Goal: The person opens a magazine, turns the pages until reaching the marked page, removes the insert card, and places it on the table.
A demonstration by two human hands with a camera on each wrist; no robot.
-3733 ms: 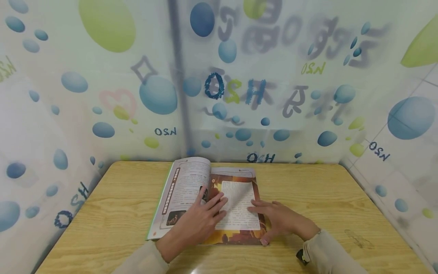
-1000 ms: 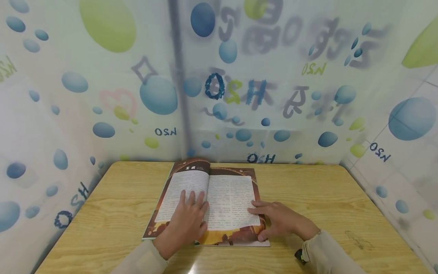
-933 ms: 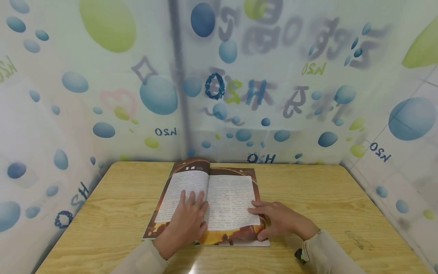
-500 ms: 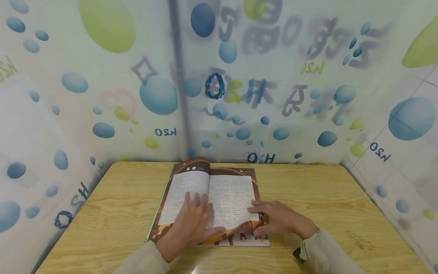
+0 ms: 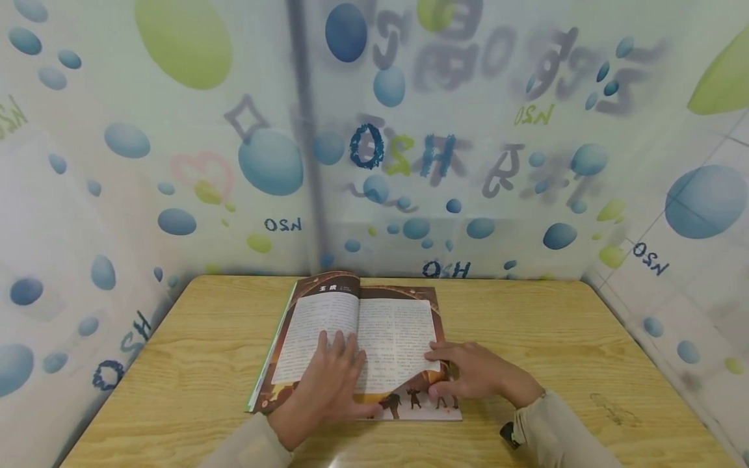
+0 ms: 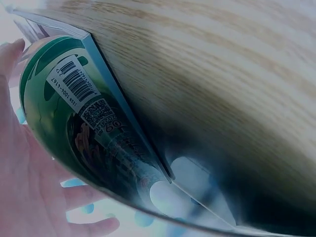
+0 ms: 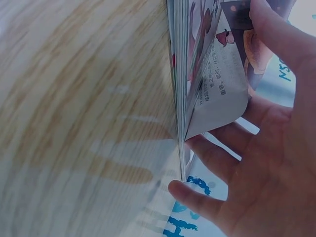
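Note:
An open magazine [image 5: 392, 331] lies on the wooden table, dense text on both pages. On its left page, near the gutter, rests my left hand [image 5: 330, 383], fingers extended and thumb reaching over the bottom edge of the right page. My right hand [image 5: 476, 370] is at the magazine's right edge, pinching the lower right part of a page [image 7: 222, 89] between thumb and fingers. That page is bent up, showing a picture with small figures [image 5: 414, 398] on the sheet beneath. The left wrist view shows the green back cover [image 6: 39, 103] with a barcode [image 6: 76, 84], curving up under the left hand.
The wooden table [image 5: 562, 338] extends around the magazine. Printed curtain-like walls [image 5: 497, 247] with blue and green drops stand behind it and at both sides. A small dark object [image 5: 510, 435] sits at the right sleeve's cuff.
A page has been turned to the left since the earliest frame. In the last second my right hand has bent up the page's lower corner, and my left hand has shifted slightly right, thumb spreading.

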